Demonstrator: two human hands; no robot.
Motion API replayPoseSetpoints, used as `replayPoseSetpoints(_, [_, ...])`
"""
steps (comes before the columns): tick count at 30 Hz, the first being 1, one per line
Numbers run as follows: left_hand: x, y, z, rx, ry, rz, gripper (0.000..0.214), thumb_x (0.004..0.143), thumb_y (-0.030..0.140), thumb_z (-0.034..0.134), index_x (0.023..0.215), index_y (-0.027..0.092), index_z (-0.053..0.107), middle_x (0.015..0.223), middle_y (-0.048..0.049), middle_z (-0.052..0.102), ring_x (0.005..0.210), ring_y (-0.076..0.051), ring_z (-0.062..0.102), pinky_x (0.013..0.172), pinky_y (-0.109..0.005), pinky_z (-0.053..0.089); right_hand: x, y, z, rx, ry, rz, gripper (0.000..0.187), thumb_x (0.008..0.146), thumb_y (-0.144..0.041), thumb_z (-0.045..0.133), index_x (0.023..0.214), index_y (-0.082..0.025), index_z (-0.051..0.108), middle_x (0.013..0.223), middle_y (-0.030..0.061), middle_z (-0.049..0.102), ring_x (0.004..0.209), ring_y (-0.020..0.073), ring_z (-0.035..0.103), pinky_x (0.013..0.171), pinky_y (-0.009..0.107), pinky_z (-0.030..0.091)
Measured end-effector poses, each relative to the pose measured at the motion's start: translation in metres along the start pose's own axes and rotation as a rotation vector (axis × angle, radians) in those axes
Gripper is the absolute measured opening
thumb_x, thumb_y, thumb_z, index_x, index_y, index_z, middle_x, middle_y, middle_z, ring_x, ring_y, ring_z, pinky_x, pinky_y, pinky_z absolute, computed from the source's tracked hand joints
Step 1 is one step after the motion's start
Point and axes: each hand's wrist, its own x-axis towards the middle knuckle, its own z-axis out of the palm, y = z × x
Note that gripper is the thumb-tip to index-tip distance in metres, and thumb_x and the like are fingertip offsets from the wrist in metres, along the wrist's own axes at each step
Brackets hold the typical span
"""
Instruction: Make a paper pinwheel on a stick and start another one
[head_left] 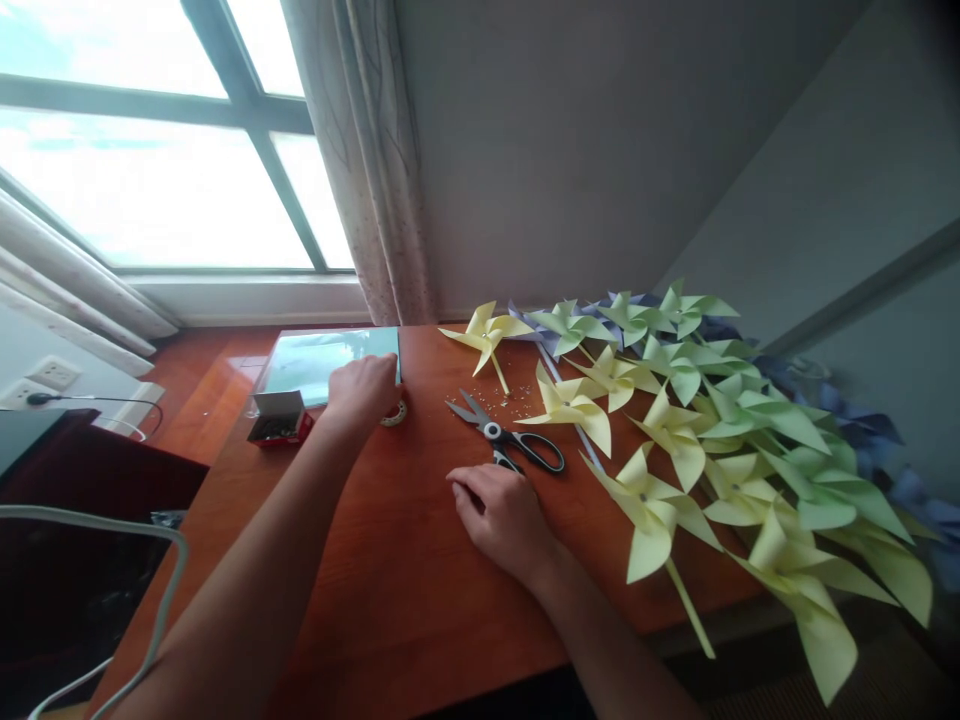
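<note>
My left hand [364,390] reaches out to the right edge of a stack of pale blue-green paper sheets [315,355]. Its fingers are curled down, and whatever they grip is hidden beneath them. Just by its wrist a roll of tape [395,412] lies on the desk. Loosely curled, my right hand [502,515] rests on the wood with no object visible in it. Directly beyond it are opened scissors [493,432] with black and grey handles. Yellow paper pinwheels, one of them [571,405] close to the scissors, lie to the right.
A small red box [281,425] with its lid up holds tiny metal pieces. Small scraps [517,400] are scattered past the scissors. Green pinwheels [780,410] and purple pinwheels [862,425] pile up along the right side. A white cable [176,570] loops at lower left.
</note>
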Motion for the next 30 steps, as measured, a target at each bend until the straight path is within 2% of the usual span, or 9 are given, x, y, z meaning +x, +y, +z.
replayPoseSetpoints(3, [0.001, -0.002, -0.002, 0.002, -0.014, 0.000, 0.037, 0.088, 0.034, 0.052, 0.114, 0.015, 0.071, 0.110, -0.0233, 0.073, 0.098, -0.038, 0.071, 0.073, -0.038, 0.048, 0.000, -0.001, 0.000, 0.000, -0.010, -0.007, 0.021, 0.095, -0.016, 0.054, 0.101, -0.021, 0.073, 0.093, 0.0053, 0.080, 0.085, 0.0206, 0.074, 0.081, 0.029, 0.054])
replayPoseSetpoints(8, [0.002, -0.004, -0.004, 0.004, -0.009, -0.041, 0.035, 0.087, 0.027, 0.046, 0.096, 0.015, 0.078, 0.103, -0.0229, 0.074, 0.092, -0.036, 0.071, 0.070, -0.037, 0.047, -0.001, 0.000, 0.001, -0.001, -0.020, -0.019, 0.020, 0.096, -0.016, 0.054, 0.101, -0.020, 0.073, 0.094, 0.0054, 0.080, 0.086, 0.0202, 0.074, 0.081, 0.029, 0.052])
replayPoseSetpoints(15, [-0.002, -0.005, -0.001, -0.038, 0.071, -0.099, 0.046, 0.094, 0.035, 0.040, 0.109, 0.013, 0.077, 0.107, -0.0253, 0.072, 0.092, -0.038, 0.069, 0.071, -0.040, 0.045, -0.001, 0.002, 0.003, -0.001, -0.018, -0.039, 0.019, 0.095, -0.016, 0.056, 0.101, -0.019, 0.073, 0.092, 0.0055, 0.079, 0.083, 0.0210, 0.073, 0.078, 0.030, 0.052])
replayPoseSetpoints(20, [-0.008, -0.011, 0.000, -0.103, 0.081, -0.048, 0.045, 0.096, 0.047, 0.045, 0.107, 0.017, 0.076, 0.103, -0.0192, 0.072, 0.086, -0.032, 0.067, 0.068, -0.036, 0.041, 0.000, 0.003, 0.003, 0.012, -0.002, -0.050, 0.019, 0.094, -0.015, 0.055, 0.100, -0.018, 0.073, 0.092, 0.0057, 0.079, 0.083, 0.0213, 0.073, 0.078, 0.030, 0.051])
replayPoseSetpoints(25, [-0.006, -0.015, 0.001, -0.135, 0.110, -0.046, 0.039, 0.094, 0.047, 0.050, 0.102, 0.020, 0.078, 0.097, -0.0138, 0.074, 0.081, -0.028, 0.066, 0.067, -0.033, 0.040, -0.001, 0.002, 0.003, 0.032, 0.025, -0.060, 0.019, 0.095, -0.016, 0.054, 0.102, -0.019, 0.072, 0.091, 0.0051, 0.079, 0.081, 0.0205, 0.072, 0.077, 0.030, 0.051])
replayPoseSetpoints(30, [0.002, -0.009, 0.005, -0.149, 0.246, -0.162, 0.040, 0.092, 0.049, 0.052, 0.102, 0.020, 0.078, 0.095, -0.0171, 0.075, 0.084, -0.034, 0.069, 0.066, -0.036, 0.042, -0.001, 0.001, 0.002, 0.048, 0.041, -0.059, 0.019, 0.094, -0.016, 0.055, 0.100, -0.018, 0.073, 0.090, 0.0057, 0.079, 0.080, 0.0210, 0.072, 0.076, 0.031, 0.051])
